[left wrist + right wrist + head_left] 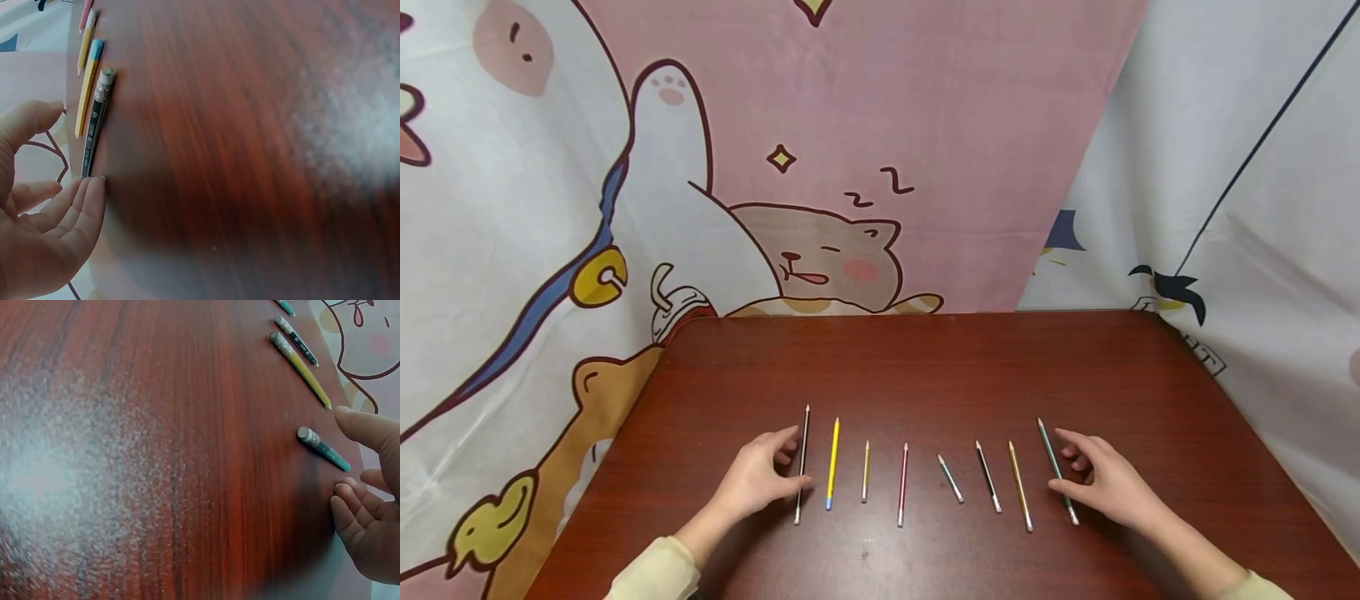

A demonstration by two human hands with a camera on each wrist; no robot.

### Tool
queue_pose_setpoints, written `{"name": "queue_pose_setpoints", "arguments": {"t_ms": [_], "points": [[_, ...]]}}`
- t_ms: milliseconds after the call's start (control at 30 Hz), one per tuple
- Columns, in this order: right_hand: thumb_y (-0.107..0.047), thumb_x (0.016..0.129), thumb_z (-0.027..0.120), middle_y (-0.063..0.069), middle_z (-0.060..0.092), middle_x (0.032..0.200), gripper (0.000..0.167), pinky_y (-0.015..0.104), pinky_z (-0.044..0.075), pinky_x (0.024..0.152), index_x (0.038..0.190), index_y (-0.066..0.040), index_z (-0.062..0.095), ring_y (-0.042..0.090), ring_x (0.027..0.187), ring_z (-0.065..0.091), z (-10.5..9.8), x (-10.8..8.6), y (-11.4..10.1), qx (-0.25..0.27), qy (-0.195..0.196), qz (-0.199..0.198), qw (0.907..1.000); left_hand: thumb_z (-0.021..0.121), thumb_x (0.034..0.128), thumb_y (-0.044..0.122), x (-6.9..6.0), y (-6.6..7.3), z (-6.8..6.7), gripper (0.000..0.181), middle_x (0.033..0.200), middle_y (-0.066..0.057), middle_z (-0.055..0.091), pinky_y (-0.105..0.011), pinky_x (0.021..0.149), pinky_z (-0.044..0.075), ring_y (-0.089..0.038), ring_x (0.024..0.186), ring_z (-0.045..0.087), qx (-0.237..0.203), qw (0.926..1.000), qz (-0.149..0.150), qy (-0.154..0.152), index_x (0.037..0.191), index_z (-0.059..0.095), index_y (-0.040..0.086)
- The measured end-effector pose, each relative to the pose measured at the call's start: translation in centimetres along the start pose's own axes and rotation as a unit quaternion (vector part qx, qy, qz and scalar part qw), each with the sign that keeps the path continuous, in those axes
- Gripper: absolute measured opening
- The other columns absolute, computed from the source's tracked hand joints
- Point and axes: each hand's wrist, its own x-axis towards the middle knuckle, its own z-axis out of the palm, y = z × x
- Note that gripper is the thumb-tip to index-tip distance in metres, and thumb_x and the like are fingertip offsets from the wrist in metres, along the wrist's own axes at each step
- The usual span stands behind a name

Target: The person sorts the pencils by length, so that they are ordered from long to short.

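Note:
In the head view, a row of pencils lies on the brown table. My left hand [752,479] is beside the long black pencil [803,454] at the left end, thumb and fingers spread apart, thumb tip over the pencil. Around the long green pencil [1052,454] at the right end, my right hand [1108,483] has its thumb and fingers likewise parted. Neither hand grips anything; whether either touches its pencil, I cannot tell. In the wrist views, the eraser ends of the black pencil [95,128] and green pencil [326,452] point away from the fingertips.
Between the hands lie a yellow pencil [832,462] with a blue end, a short yellow pencil [866,473], a red pencil [902,483], a short green pencil [951,479], a black pencil [988,477] and a gold pencil [1020,486]. A cartoon-printed curtain [970,125] hangs behind the table [925,358].

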Motion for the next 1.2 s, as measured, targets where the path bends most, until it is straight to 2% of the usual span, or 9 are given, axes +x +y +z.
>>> {"name": "queue_pose_setpoints", "arguments": {"t_ms": [100, 267, 400, 733, 1000, 1200], "points": [[-0.018, 0.072, 0.089, 0.001, 0.057, 0.097, 0.07, 0.026, 0.046, 0.061, 0.129, 0.006, 0.056, 0.007, 0.078, 0.049, 0.1, 0.0, 0.2, -0.003, 0.005, -0.002, 1.0, 0.093, 0.0627, 0.023, 0.1, -0.1, 0.1, 0.078, 0.096, -0.001, 0.067, -0.03, 0.074, 0.052, -0.016, 0.082, 0.065, 0.007, 0.9999, -0.004, -0.006, 0.129, 0.061, -0.003], [-0.018, 0.072, 0.089, -0.004, 0.055, 0.094, 0.067, 0.027, 0.042, 0.065, 0.127, 0.005, 0.058, 0.004, 0.076, 0.046, 0.4, 0.1, 0.7, -0.022, 0.011, -0.008, 0.9997, 0.092, 0.0627, 0.024, 0.5, -0.4, 0.3, 0.077, 0.092, 0.001, 0.065, -0.028, 0.071, 0.051, -0.015, 0.079, 0.064, 0.021, 0.9996, 0.015, -0.012, 0.127, 0.062, -0.005], [-0.015, 0.071, 0.088, -0.006, 0.052, 0.09, 0.065, 0.026, 0.04, 0.063, 0.126, 0.003, 0.059, 0.003, 0.074, 0.044, 0.7, 0.1, 1.0, -0.031, 0.02, -0.025, 0.999, 0.092, 0.0631, 0.026, 0.8, -0.7, 0.5, 0.077, 0.088, 0.004, 0.063, -0.026, 0.069, 0.05, -0.013, 0.076, 0.062, 0.036, 0.9989, 0.024, -0.017, 0.126, 0.062, -0.006], [-0.005, 0.07, 0.087, -0.008, 0.052, 0.085, 0.057, 0.024, 0.039, 0.058, 0.122, -0.001, 0.064, 0.001, 0.069, 0.046, 1.0, 0.1, 1.4, -0.018, 0.055, -0.059, 0.9966, 0.09, 0.0659, 0.021, 1.4, -0.9, 0.6, 0.071, 0.08, 0.004, 0.06, -0.026, 0.065, 0.047, -0.011, 0.07, 0.058, 0.051, 0.998, 0.022, -0.031, 0.126, 0.063, -0.006], [-0.001, 0.071, 0.085, -0.009, 0.051, 0.081, 0.052, 0.023, 0.039, 0.056, 0.119, -0.001, 0.066, 0.001, 0.067, 0.047, 1.1, 0.1, 1.8, -0.001, 0.062, -0.055, 0.9966, 0.087, 0.0692, 0.015, 1.6, -1.2, 0.5, 0.061, 0.075, 0.007, 0.059, -0.026, 0.063, 0.047, -0.009, 0.067, 0.057, 0.048, 0.9976, 0.036, -0.033, 0.124, 0.066, -0.003], [-0.001, 0.073, 0.084, -0.009, 0.051, 0.08, 0.049, 0.023, 0.039, 0.056, 0.118, -0.003, 0.068, 0.002, 0.066, 0.047, 1.2, 0.1, 1.8, -0.002, 0.069, -0.046, 0.9966, 0.085, 0.0716, 0.013, 1.6, -1.4, 0.5, 0.053, 0.069, 0.011, 0.059, -0.025, 0.059, 0.044, -0.003, 0.062, 0.053, 0.059, 0.9977, 0.028, -0.017, 0.12, 0.069, 0.0]]}}
